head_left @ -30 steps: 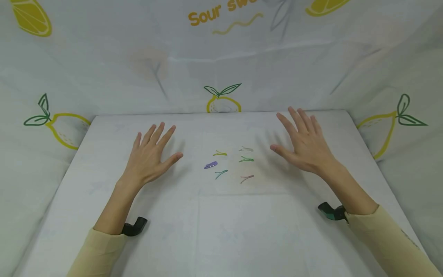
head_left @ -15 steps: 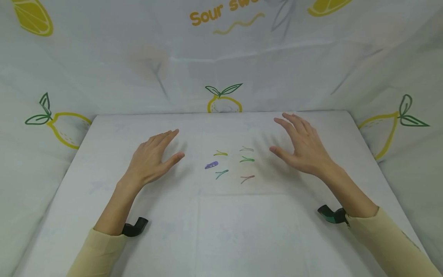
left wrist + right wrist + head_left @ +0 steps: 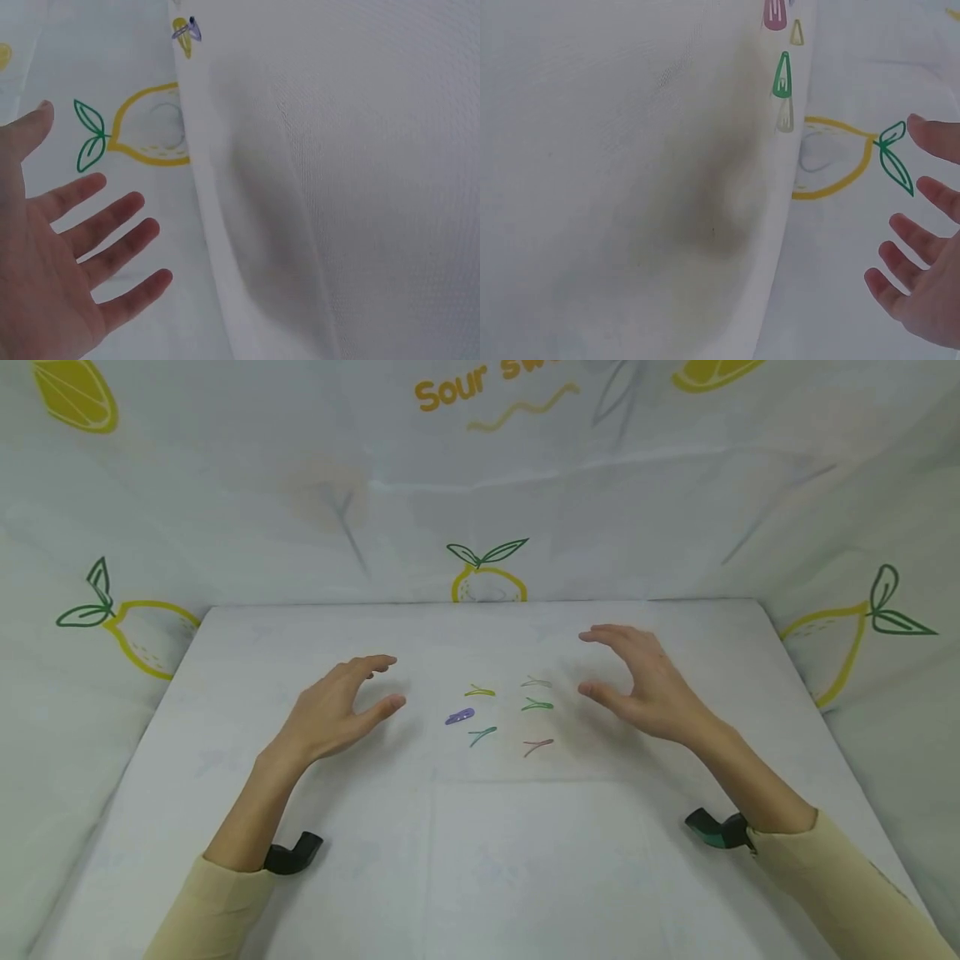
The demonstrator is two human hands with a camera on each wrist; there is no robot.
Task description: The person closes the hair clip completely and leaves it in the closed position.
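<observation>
Several small snap hair clips lie in two loose columns on the white-covered table. The left column holds a yellow clip (image 3: 480, 691), a purple clip (image 3: 460, 717) and a teal clip (image 3: 483, 736). To the right are a pale grey clip (image 3: 536, 682), a green clip (image 3: 537, 704) and a pinkish-red clip (image 3: 538, 747). Most have their two arms spread; the purple one looks flat. My left hand (image 3: 326, 714) hovers left of them, fingers loosely bent and holding nothing. On the other side my right hand (image 3: 648, 685) hovers, also holding nothing, thumb apart from the fingers.
White cloth with lemon prints (image 3: 489, 583) hangs behind and at both sides of the table (image 3: 525, 860). A black wrist device (image 3: 294, 853) sits on the left wrist, another black device (image 3: 717, 828) on the right.
Both hands have gone from spread, raised fingers to fingers bent forward and drawn together, their fingertips lower. The clips lie as before.
</observation>
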